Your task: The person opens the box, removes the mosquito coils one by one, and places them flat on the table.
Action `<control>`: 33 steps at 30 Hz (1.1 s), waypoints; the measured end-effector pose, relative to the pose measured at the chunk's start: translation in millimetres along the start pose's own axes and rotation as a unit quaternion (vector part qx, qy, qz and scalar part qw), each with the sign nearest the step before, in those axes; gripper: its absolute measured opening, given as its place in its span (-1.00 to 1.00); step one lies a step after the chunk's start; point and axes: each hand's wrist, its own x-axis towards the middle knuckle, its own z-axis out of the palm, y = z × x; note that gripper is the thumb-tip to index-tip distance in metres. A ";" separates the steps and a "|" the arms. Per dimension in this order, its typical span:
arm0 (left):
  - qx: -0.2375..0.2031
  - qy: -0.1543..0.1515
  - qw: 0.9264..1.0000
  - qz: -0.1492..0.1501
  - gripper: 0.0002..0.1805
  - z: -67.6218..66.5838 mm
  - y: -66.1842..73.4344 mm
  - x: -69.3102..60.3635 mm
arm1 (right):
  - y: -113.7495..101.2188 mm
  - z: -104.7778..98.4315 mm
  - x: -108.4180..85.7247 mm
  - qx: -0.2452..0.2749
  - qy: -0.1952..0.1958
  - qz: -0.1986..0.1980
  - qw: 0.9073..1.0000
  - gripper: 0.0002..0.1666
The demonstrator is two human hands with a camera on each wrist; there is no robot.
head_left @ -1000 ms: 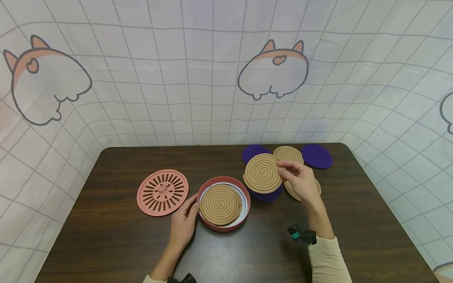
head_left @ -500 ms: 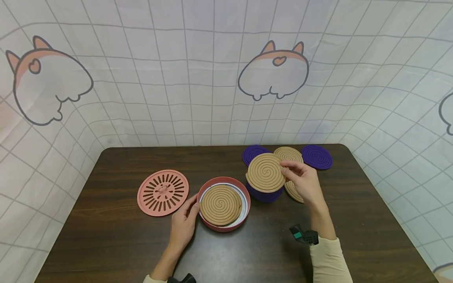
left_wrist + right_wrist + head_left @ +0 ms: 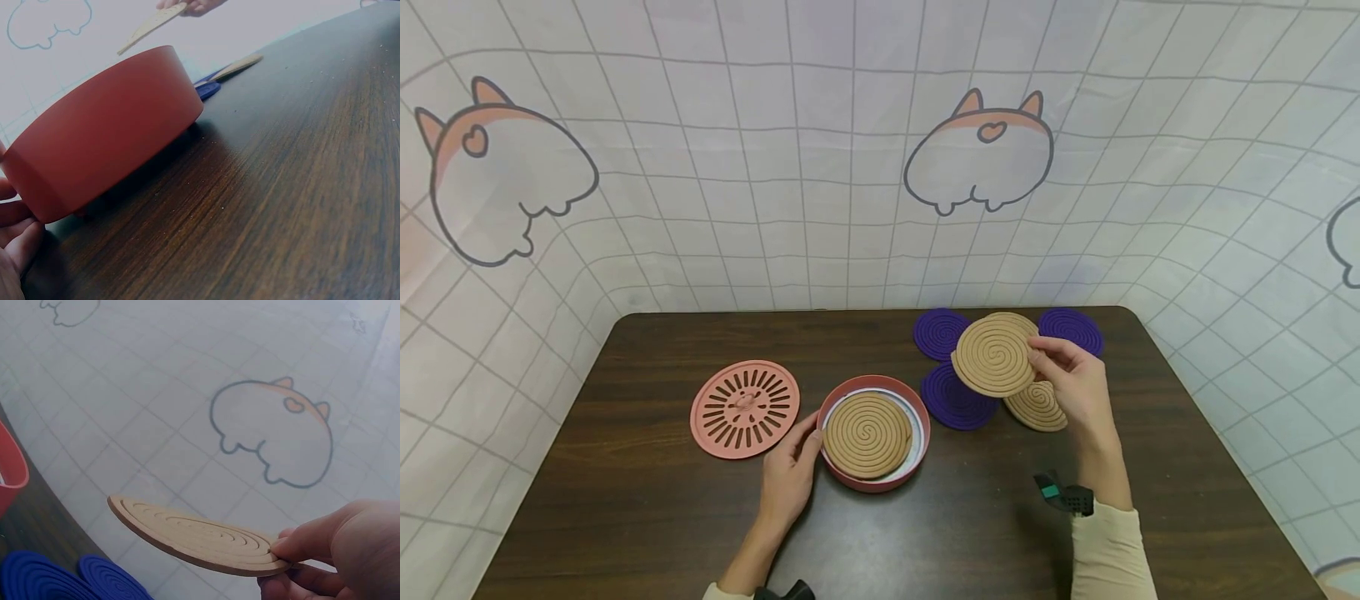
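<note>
My right hand (image 3: pixel 1081 385) pinches the edge of a tan mosquito coil (image 3: pixel 992 357) between thumb and fingers. The coil hangs tilted above the others, and in the right wrist view the held coil (image 3: pixel 194 536) shows nearly edge-on. My left hand (image 3: pixel 787 472) grips the left side of a round red mosquito coil box (image 3: pixel 922 457); in the left wrist view its fingers lie against the red wall (image 3: pixel 106 125). Inside the box, tan coil (image 3: pixel 865 435) lies flat over a white lining. A further tan coil (image 3: pixel 1047 408) lies partly hidden below the held one.
Several purple coils lie behind and right of the box, including a front one (image 3: pixel 955 404), a back-left one (image 3: pixel 938 327) and a back-right one (image 3: pixel 1072 327). A slotted pink lid (image 3: pixel 745 408) lies left of the box. The dark table (image 3: pixel 625 500) meets a tiled-pattern curtain (image 3: pixel 820 208).
My right hand has moved right with the tan coil, from above the front purple coil to above the back tan coil. My left hand and the box have stayed put.
</note>
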 end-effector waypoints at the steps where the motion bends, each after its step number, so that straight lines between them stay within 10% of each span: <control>1: 0.001 0.001 1.000 0.003 -0.63 0.1 0.1 -0.1 | 0.4 -2.1 0.4 -0.001 0.007 0.002 1.000 -0.62; 33: 0.004 0.006 1.000 0.014 -0.63 0.5 -1.0 -0.1 | 17.4 -56.0 5.0 0.056 0.216 0.100 0.970 -0.70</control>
